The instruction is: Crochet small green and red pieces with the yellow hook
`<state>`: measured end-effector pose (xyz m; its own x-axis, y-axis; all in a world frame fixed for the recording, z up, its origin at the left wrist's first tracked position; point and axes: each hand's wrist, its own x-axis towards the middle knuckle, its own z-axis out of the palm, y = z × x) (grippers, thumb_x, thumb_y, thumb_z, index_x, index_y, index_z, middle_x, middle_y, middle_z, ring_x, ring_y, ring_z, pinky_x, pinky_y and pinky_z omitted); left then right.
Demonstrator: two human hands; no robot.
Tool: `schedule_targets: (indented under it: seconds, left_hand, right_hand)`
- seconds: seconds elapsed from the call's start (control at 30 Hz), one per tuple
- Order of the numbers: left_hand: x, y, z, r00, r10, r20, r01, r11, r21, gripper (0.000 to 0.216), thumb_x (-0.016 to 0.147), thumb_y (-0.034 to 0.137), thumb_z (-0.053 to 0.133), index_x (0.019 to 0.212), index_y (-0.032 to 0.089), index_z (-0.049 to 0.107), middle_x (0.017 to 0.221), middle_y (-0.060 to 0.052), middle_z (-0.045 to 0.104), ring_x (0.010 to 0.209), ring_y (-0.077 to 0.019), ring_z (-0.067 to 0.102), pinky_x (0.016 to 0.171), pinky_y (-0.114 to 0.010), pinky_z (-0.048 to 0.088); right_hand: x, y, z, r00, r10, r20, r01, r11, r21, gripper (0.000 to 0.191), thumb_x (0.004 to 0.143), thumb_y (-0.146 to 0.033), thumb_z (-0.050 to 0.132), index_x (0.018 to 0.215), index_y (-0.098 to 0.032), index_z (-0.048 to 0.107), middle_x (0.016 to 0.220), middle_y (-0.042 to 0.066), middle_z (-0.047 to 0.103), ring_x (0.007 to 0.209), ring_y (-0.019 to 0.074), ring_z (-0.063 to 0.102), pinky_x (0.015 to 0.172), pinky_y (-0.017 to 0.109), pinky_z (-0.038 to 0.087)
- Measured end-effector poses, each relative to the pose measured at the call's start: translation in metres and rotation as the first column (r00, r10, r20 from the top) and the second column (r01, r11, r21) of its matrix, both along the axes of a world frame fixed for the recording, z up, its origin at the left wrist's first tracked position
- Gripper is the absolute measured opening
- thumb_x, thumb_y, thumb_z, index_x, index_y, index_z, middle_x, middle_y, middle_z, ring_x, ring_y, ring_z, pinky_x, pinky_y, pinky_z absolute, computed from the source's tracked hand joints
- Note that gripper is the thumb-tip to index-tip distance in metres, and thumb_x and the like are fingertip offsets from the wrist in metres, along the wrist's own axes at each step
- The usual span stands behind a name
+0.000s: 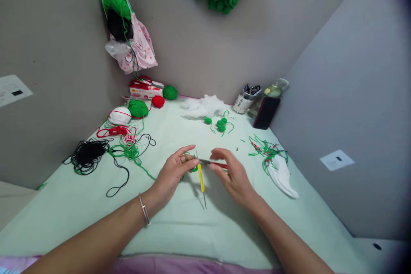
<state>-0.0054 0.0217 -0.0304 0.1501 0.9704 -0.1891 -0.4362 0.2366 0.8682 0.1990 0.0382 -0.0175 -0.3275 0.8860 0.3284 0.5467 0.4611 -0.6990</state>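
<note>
My left hand (175, 172) pinches a small green crocheted piece (194, 168) above the middle of the pale green table (192, 227). A green yarn strand runs from it leftward to a tangle (128, 152). A yellow-handled crochet hook (201, 178) hangs down from the same fingers. My right hand (231, 174) is closed round a thin red-handled tool (214, 163) whose metal tip points at the green piece. A metal bangle (144, 209) sits on my left wrist.
Black yarn pile (87, 155), white ball (120, 115), green balls (138, 108) and red ball (158, 101) lie at left. White stuffing (203, 105) and small green pieces (221, 124) are behind; a scissors jar (245, 99), dark phone (266, 112), yarn scraps (266, 150) and white cloth (282, 175) are right.
</note>
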Motion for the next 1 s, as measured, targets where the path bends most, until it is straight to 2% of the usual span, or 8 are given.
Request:
schedule_targets:
  seconds: [0.1, 0.13, 0.2, 0.33, 0.43, 0.63, 0.9, 1.0]
  left_hand:
    - [0.002, 0.001, -0.001, 0.999, 0.024, -0.028, -0.023, 0.999, 0.039, 0.068, 0.077, 0.036, 0.089, 0.136, 0.017, 0.063, 0.082, 0.003, 0.067, 0.079, -0.0145, 0.060, 0.080, -0.029, 0.043]
    - [0.003, 0.001, -0.001, 0.999, 0.022, -0.038, -0.021, 0.999, 0.047, 0.068, 0.076, 0.036, 0.090, 0.135, 0.017, 0.063, 0.082, 0.003, 0.068, 0.079, -0.0152, 0.061, 0.080, -0.029, 0.043]
    - [0.003, 0.001, -0.002, 0.998, 0.017, -0.061, -0.014, 0.998, 0.054, 0.066, 0.075, 0.036, 0.090, 0.132, 0.017, 0.065, 0.083, 0.001, 0.069, 0.079, -0.0161, 0.061, 0.080, -0.030, 0.044]
    - [0.001, 0.002, -0.002, 0.993, 0.011, -0.116, -0.005, 0.999, 0.053, 0.060, 0.075, 0.034, 0.089, 0.129, 0.018, 0.067, 0.085, 0.000, 0.070, 0.077, -0.0159, 0.060, 0.075, -0.030, 0.042]
    - [0.003, 0.001, -0.001, 0.989, -0.003, -0.150, 0.012, 0.998, 0.063, 0.056, 0.075, 0.033, 0.088, 0.126, 0.019, 0.068, 0.083, 0.001, 0.069, 0.076, -0.0160, 0.059, 0.073, -0.029, 0.042]
    - [0.009, -0.002, -0.001, 0.977, -0.056, -0.205, 0.079, 0.992, 0.103, 0.041, 0.073, 0.030, 0.087, 0.108, 0.020, 0.070, 0.079, 0.002, 0.069, 0.077, -0.0168, 0.062, 0.078, -0.031, 0.047]
    - [0.007, 0.002, -0.004, 0.942, -0.154, -0.297, 0.189, 0.978, 0.092, 0.023, 0.078, 0.039, 0.078, 0.085, 0.017, 0.076, 0.076, -0.002, 0.066, 0.073, -0.0174, 0.056, 0.068, -0.030, 0.042]
    - [0.010, 0.001, -0.002, 0.932, -0.176, -0.315, 0.217, 0.971, 0.100, 0.020, 0.080, 0.039, 0.073, 0.080, 0.019, 0.072, 0.074, 0.000, 0.062, 0.072, -0.0170, 0.052, 0.067, -0.030, 0.040]
  right_hand:
    - [-0.014, -0.009, 0.005, 0.957, 0.185, -0.224, -0.271, 0.849, -0.453, 0.031, 0.089, -0.049, 0.075, 0.097, -0.020, 0.066, 0.087, 0.004, 0.074, 0.083, 0.0206, 0.069, 0.075, 0.033, 0.052]
    - [-0.017, -0.009, 0.005, 0.934, 0.182, -0.308, -0.327, 0.782, -0.530, 0.034, 0.087, -0.051, 0.077, 0.088, -0.019, 0.066, 0.080, 0.003, 0.072, 0.076, 0.0193, 0.067, 0.072, 0.032, 0.051]
    - [-0.016, -0.004, 0.003, 0.895, 0.091, -0.436, -0.357, 0.733, -0.579, 0.040, 0.085, -0.056, 0.076, 0.080, -0.018, 0.064, 0.071, 0.002, 0.068, 0.064, 0.0161, 0.063, 0.066, 0.030, 0.050]
    - [-0.002, 0.011, 0.002, 0.834, -0.126, -0.537, -0.219, 0.818, -0.531, 0.038, 0.089, -0.057, 0.070, 0.086, -0.021, 0.058, 0.067, -0.006, 0.056, 0.047, 0.0068, 0.039, 0.051, 0.024, 0.033]
    - [0.002, 0.012, 0.004, 0.826, -0.164, -0.540, -0.177, 0.833, -0.524, 0.039, 0.089, -0.059, 0.069, 0.094, -0.021, 0.062, 0.062, -0.008, 0.047, 0.047, 0.0076, 0.025, 0.047, 0.025, 0.019]
    - [-0.012, 0.001, -0.001, 0.911, -0.036, -0.412, -0.153, 0.896, -0.416, 0.036, 0.081, -0.052, 0.079, 0.074, -0.019, 0.066, 0.068, -0.002, 0.056, 0.064, 0.0131, 0.044, 0.060, 0.027, 0.035]
    - [-0.011, 0.004, -0.005, 0.871, -0.079, -0.484, -0.119, 0.923, -0.365, 0.028, 0.079, -0.046, 0.083, 0.074, -0.020, 0.073, 0.077, 0.001, 0.064, 0.073, 0.0158, 0.052, 0.069, 0.030, 0.041]
    - [-0.013, 0.002, -0.005, 0.854, -0.072, -0.515, -0.167, 0.900, -0.403, 0.032, 0.083, -0.050, 0.079, 0.075, -0.020, 0.070, 0.072, 0.000, 0.063, 0.062, 0.0123, 0.045, 0.059, 0.028, 0.037]
